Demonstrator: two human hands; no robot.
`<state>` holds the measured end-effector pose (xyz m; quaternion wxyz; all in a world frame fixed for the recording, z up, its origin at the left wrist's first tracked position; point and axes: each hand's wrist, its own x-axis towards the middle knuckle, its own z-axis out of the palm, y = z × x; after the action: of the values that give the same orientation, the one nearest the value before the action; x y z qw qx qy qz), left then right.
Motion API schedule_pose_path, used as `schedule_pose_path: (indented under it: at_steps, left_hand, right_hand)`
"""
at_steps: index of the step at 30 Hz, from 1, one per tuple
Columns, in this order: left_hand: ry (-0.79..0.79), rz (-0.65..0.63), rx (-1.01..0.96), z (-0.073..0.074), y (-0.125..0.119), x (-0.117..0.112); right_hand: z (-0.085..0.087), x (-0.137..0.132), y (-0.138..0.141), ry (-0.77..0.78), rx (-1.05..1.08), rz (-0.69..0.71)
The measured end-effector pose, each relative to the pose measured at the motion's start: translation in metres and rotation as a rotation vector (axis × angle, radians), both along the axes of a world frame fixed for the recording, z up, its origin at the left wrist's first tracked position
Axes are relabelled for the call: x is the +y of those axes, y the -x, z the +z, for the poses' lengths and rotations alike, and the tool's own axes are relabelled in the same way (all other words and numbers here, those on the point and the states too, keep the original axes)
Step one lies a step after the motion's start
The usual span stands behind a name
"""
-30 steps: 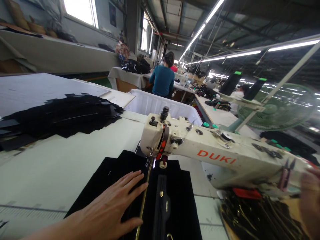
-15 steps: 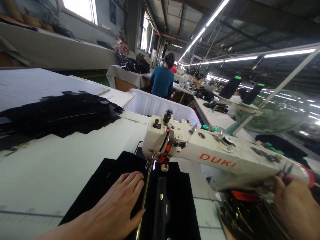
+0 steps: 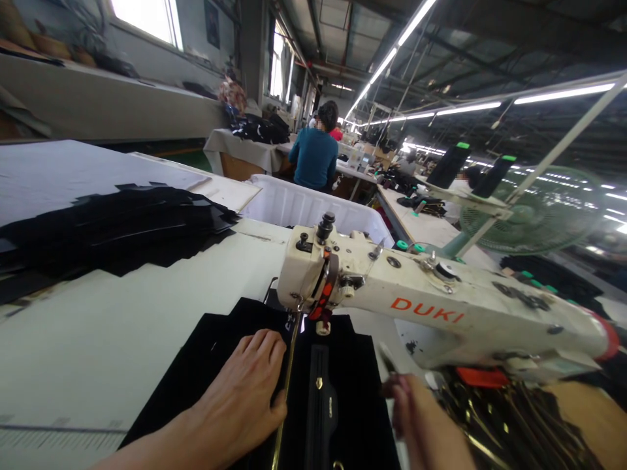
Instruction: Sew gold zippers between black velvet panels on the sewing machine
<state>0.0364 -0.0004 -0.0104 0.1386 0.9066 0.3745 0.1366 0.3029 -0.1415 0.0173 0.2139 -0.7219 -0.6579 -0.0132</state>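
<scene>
A black fabric panel (image 3: 357,372) lies under the needle area of the white sewing machine (image 3: 372,287) marked DUKI. My left hand (image 3: 255,372) rests flat on it, fingers stretched out, thumb beside a narrow gold strip (image 3: 285,398) that runs up to the presser foot. A dark zipper-like piece (image 3: 321,398) with a gold-coloured pull lies on the panel, right of the strip. At the panel's right edge, my right hand (image 3: 416,411) is closed around a pair of small thread snips (image 3: 389,362), their blades pointing up toward the machine; motion blurs them.
A stack of black cut pieces (image 3: 117,228) lies on the table at left. Behind the machine stands a white plastic bin (image 3: 313,205). Black and gold strips (image 3: 504,418) are heaped at lower right. Thread cones (image 3: 448,166) and a green fan (image 3: 533,209) stand beyond; a person in teal (image 3: 316,156) sits ahead.
My right hand has moved left with the snips, from below the machine's right end to the panel's right edge. My left hand stays on the panel, almost unmoved.
</scene>
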Motion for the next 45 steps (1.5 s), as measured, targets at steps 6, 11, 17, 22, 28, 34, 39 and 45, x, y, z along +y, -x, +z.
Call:
schedule_pose_path:
  at_steps: [6,11,17,22,28,34,39,45]
  left_hand:
    - [-0.033,0.067,0.092,-0.003,-0.013,0.017]
    - [-0.004,0.079,0.077,-0.005,-0.012,0.034]
    - [0.031,0.063,0.046,-0.008,-0.008,0.041]
    - [0.065,0.107,0.018,-0.004,-0.007,0.044]
    - [0.079,0.109,0.007,-0.004,-0.006,0.046]
    - [0.044,0.088,-0.002,-0.008,-0.006,0.043]
    - [0.025,0.073,-0.012,-0.009,-0.007,0.042]
    - [0.020,0.066,-0.007,-0.009,-0.008,0.044]
  right_hand:
    - [-0.021,0.069,0.096,0.025,0.232,0.101]
    - [-0.021,0.095,0.112,0.211,0.015,-0.079]
    - [-0.035,0.100,0.126,0.250,-0.181,-0.019]
    - [-0.036,0.103,0.131,0.221,-0.213,-0.028]
    - [-0.040,0.107,0.133,0.190,-0.240,-0.060]
    - [-0.041,0.108,0.135,0.162,-0.259,-0.054]
    - [-0.041,0.108,0.138,0.143,-0.266,-0.037]
    - [-0.041,0.112,0.133,0.142,-0.248,0.007]
